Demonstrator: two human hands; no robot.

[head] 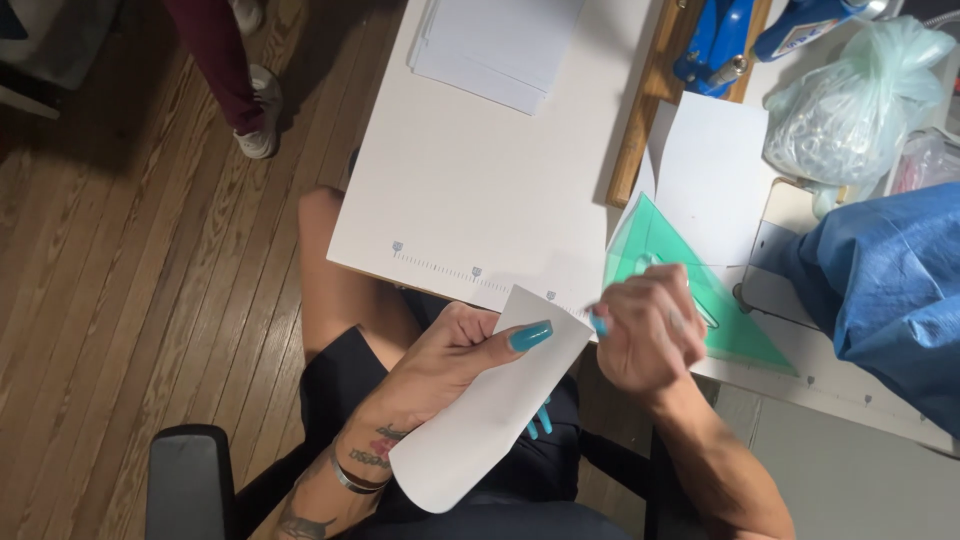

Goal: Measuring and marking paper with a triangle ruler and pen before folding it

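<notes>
A person seated at a white work table (pixel 480 170) was photographed from above, a second person's leg in dark red trousers (pixel 215 55) and a pale shoe (pixel 260 110) standing on the wooden floor (pixel 110 260) at far left. The left hand (pixel 450 360), its nails painted teal, gripped a curled sheet of white paper (pixel 485 420) over the lap, thumb pressed flat across the sheet's upper edge and fingers wrapped behind it; a dark band (pixel 355 482) circled the tattooed wrist. A stack of white sheets (pixel 495 45) lay at the table's far edge. Just beside the paper, the right hand (pixel 648 335) was clenched into a loose fist at the table's near edge, resting against a translucent green set square (pixel 735 330); whether anything was held inside it could not be told because of blur. Behind it lay a wooden board (pixel 640 120), a blue clamp-like tool (pixel 715 40) and another white sheet (pixel 715 175). At far right sat a pale green plastic bag (pixel 850 110) and folded blue fabric (pixel 890 290).
</notes>
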